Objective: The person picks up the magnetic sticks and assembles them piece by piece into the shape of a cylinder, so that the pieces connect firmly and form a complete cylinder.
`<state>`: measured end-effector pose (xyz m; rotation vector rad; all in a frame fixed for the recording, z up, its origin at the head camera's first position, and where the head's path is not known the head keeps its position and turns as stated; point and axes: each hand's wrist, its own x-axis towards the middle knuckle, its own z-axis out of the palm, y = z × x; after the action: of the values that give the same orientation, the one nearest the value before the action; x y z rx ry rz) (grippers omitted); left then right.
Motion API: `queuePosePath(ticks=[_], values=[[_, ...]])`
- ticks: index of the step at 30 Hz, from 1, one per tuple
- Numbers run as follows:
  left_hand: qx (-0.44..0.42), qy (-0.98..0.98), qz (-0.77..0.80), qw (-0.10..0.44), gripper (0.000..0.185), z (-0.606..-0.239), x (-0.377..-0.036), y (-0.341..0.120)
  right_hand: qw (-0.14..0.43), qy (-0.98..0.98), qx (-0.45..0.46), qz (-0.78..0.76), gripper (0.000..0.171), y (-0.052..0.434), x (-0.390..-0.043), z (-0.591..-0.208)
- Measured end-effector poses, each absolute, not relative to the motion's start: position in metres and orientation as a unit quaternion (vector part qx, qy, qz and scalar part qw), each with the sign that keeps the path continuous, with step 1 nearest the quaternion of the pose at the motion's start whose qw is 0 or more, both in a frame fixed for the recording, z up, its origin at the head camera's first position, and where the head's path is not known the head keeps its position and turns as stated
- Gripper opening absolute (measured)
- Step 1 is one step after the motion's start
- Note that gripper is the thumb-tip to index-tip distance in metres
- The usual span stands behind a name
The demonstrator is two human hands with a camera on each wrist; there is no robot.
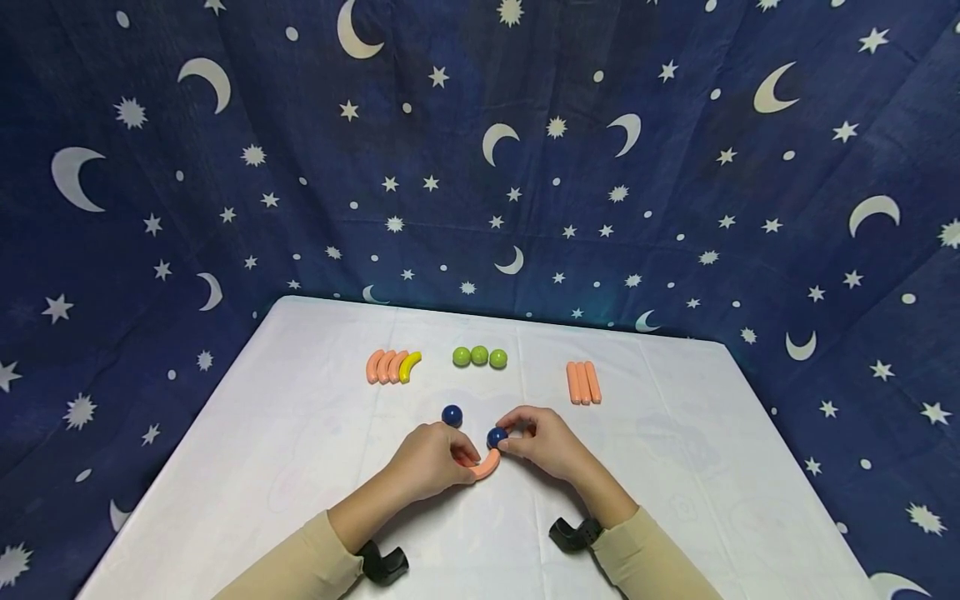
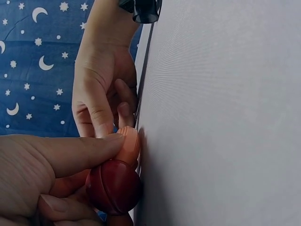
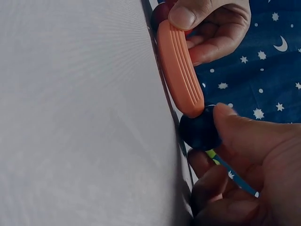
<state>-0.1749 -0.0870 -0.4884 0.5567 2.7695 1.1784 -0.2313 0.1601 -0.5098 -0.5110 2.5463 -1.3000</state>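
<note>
We read this as joining a ball to the end of a curved piece, near the front middle of the white desk (image 1: 300, 433). Our left hand (image 1: 431, 458) pinches the orange curved piece (image 1: 487, 467) and a dark red ball (image 2: 113, 186) at its far end, thumb on top; our right hand (image 1: 547, 442) pinches the dark blue ball (image 1: 497, 437) against the piece's other tip, touching it. To do it well, we'd keep the curve flat and pinned on the cloth, bring the ball straight onto the tip's centre, and let go only once it sits. The piece looks like smooth matte plastic with lengthwise ribs and rounded ends in the right wrist view; the balls are glossy, hard, and round, so likely to roll. Farther back: a second blue ball (image 1: 452, 415), three green balls (image 1: 480, 357) in a row, three orange curves with a yellow curve (image 1: 409, 366), and three straight orange sticks (image 1: 583, 382). A starry blue cloth (image 1: 480, 167) hangs behind.
</note>
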Motion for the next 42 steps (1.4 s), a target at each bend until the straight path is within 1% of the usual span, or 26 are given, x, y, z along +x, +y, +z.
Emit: queuePosePath(ticks=[5,17,20,24,26,32,37,42], values=[[0.176,0.902,0.392,0.049,0.017,-0.489,-0.175,-0.088,0.136,0.862,-0.187,-0.451,0.025,0.163,-0.231,-0.508],[0.169,0.904,0.39,0.049,0.019,-0.49,-0.175,-0.087,0.127,0.865,-0.189,-0.448,0.02,0.163,-0.233,-0.511],[0.166,0.901,0.398,0.057,0.018,-0.489,-0.176,-0.088,0.126,0.866,-0.189,-0.446,0.02,0.163,-0.233,-0.511],[0.141,0.886,0.434,0.085,0.016,-0.479,-0.181,-0.094,0.127,0.867,-0.185,-0.445,0.02,0.163,-0.233,-0.512],[0.113,0.883,0.448,0.086,0.015,-0.47,-0.187,-0.103,0.13,0.866,-0.181,-0.447,0.02,0.163,-0.233,-0.512],[0.024,0.887,0.461,0.032,0.016,-0.449,-0.209,-0.141,0.134,0.865,-0.171,-0.452,0.02,0.162,-0.234,-0.51],[-0.021,0.887,0.462,0.0,0.022,-0.451,-0.225,-0.173,0.13,0.865,-0.167,-0.455,0.021,0.162,-0.234,-0.509],[-0.057,0.893,0.446,-0.025,0.025,-0.459,-0.237,-0.201,0.131,0.863,-0.158,-0.461,0.02,0.162,-0.232,-0.509]])
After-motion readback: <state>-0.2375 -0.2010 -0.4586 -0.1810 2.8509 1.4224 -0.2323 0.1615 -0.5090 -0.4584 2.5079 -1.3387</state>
